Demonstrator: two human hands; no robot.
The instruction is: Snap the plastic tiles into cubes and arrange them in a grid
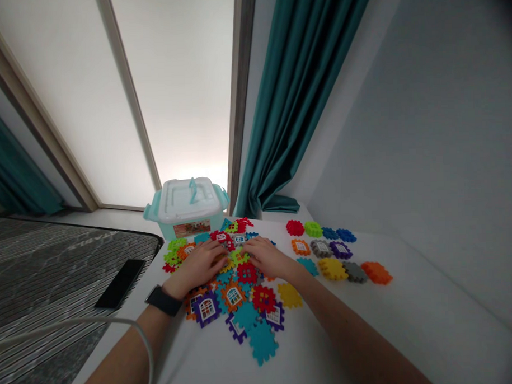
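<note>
A heap of loose plastic interlocking tiles with notched edges lies on the white table. My left hand [205,263] rests over the heap's left side, palm down, open with its fingers apart. On the other side my right hand [265,256] lies open, with its fingertips at a lime green tile [240,256]. Around them are a red tile [247,273], an orange window tile [233,296] and a purple window tile [207,309]. Nearer me lie another red tile [263,298], a yellow tile [290,295] and a turquoise tile [262,342]. The fingertips are partly hidden among the tiles.
Small stacks of tiles stand in rows at the right, among them a yellow stack [332,269] and an orange stack [377,273]. A lidded turquoise box [192,202] stands behind the heap. A black phone [120,284] lies left; a pale cable [130,322] crosses my left forearm.
</note>
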